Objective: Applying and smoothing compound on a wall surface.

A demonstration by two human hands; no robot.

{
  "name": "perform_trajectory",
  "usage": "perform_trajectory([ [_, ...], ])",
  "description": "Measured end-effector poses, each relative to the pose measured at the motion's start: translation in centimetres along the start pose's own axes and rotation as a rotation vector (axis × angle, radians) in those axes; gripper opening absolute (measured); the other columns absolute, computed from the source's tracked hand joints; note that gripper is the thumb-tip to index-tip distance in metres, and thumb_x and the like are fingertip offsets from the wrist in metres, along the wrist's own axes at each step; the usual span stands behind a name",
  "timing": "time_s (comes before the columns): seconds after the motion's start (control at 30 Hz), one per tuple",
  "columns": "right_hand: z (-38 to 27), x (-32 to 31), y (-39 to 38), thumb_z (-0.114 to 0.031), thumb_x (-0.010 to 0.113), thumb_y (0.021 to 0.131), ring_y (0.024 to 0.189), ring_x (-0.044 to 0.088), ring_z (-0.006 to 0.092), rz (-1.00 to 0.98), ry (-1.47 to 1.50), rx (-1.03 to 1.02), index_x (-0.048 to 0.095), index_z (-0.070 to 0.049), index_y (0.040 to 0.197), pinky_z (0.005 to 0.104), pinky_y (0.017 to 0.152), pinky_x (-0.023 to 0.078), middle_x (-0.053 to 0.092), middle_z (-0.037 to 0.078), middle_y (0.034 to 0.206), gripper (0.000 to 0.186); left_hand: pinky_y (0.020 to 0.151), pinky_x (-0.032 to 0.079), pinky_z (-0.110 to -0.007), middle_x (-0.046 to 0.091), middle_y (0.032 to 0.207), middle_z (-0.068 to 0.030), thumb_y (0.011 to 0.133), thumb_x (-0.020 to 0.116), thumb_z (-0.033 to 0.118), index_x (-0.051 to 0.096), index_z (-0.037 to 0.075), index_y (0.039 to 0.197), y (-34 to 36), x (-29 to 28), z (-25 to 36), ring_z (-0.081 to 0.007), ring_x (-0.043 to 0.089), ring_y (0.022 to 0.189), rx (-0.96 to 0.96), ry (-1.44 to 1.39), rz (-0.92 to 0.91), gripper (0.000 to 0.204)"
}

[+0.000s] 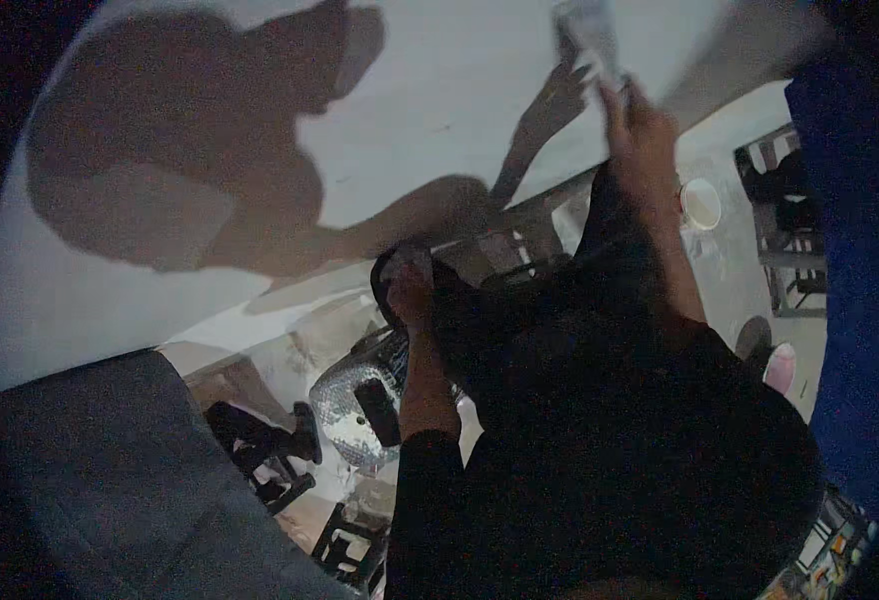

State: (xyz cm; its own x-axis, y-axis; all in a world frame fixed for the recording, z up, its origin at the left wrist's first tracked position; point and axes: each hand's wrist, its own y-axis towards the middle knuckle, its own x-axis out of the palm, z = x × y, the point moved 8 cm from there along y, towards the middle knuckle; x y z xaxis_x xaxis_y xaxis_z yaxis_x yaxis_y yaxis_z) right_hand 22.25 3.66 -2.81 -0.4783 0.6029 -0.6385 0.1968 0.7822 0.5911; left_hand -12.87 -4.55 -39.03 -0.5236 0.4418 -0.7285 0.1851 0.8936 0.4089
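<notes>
- Flat tool [588,32], pale and blurred, is at the top of the view, in front of the white wall [430,110]; we cannot tell if they touch.
- Our right hand [644,128] is closed around its lower end.
- Our left hand [412,292] is low, near our dark clothing [600,400]; we cannot tell how far it is open, or whether it holds something.
- To guide the tool well, we should, in our judgement, keep its edge even and the wrist steady, and watch that our shadow [180,130] does not cover the place.
- We can read no brand, label or writing anywhere.
</notes>
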Motion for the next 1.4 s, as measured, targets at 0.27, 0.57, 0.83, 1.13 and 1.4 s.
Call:
perform_trajectory([
  [0.27,2.3,0.4,-1.7,-0.04,0.047,0.091,0.063,0.06,0.0402,-0.065,-0.082,0.003,0.059,-0.003,0.092,0.0467,0.058,0.047,0.059,0.021,0.064,0.039,0.049,0.043,-0.034,0.053,0.061,-0.0069,0.081,0.059,0.023,0.062,0.006,0.101,-1.4,2.8,-1.1,-0.0229,0.053,0.058,-0.193,-0.458,-0.538,0.026],
  [0.57,5.1,-3.7,-0.5,-0.042,0.049,0.09,0.064,0.064,0.0328,0.137,-0.204,0.127,0.064,-0.006,0.091,0.0402,0.057,0.049,0.063,0.017,0.068,0.039,0.049,0.043,-0.035,0.049,0.063,-0.0053,0.082,0.06,0.026,0.061,0.006,0.101,-1.0,0.4,-4.5,-0.0214,0.05,0.056,-0.266,-0.725,0.149,0.028],
  [0.83,8.0,-4.2,-0.5,-0.044,0.045,0.091,0.068,0.062,0.038,0.041,-0.275,0.02,0.061,-0.013,0.102,0.0464,0.06,0.048,0.064,0.017,0.073,0.036,0.046,0.042,-0.034,0.048,0.063,-0.0046,0.084,0.059,0.029,0.06,0.008,0.102,-0.2,0.7,-2.6,-0.0217,0.049,0.053,-0.158,-0.407,-0.08,0.028],
  [1.13,9.2,-9.4,1.8,-0.039,0.043,0.092,0.078,0.062,0.0369,-0.184,-0.826,-0.003,0.064,-0.011,0.096,0.0444,0.067,0.051,0.064,0.018,0.086,0.035,0.041,0.041,-0.034,0.046,0.054,-0.004,0.085,0.057,0.029,0.058,0.008,0.108,1.0,0.9,-2.6,-0.0187,0.047,0.045,-0.186,-0.427,-0.082,0.031],
  [1.4,11.6,-10.4,2.3,-0.031,0.05,0.089,0.072,0.062,0.0348,-0.262,-0.959,-0.029,0.058,-0.01,0.077,0.0458,0.061,0.05,0.062,0.017,0.072,0.025,0.048,0.043,-0.034,0.056,0.068,-0.0074,0.09,0.05,0.026,0.04,0.009,0.134,0.3,-1.5,-1.5,-0.0201,0.054,0.057,-0.078,-0.585,0.199,0.048],
])
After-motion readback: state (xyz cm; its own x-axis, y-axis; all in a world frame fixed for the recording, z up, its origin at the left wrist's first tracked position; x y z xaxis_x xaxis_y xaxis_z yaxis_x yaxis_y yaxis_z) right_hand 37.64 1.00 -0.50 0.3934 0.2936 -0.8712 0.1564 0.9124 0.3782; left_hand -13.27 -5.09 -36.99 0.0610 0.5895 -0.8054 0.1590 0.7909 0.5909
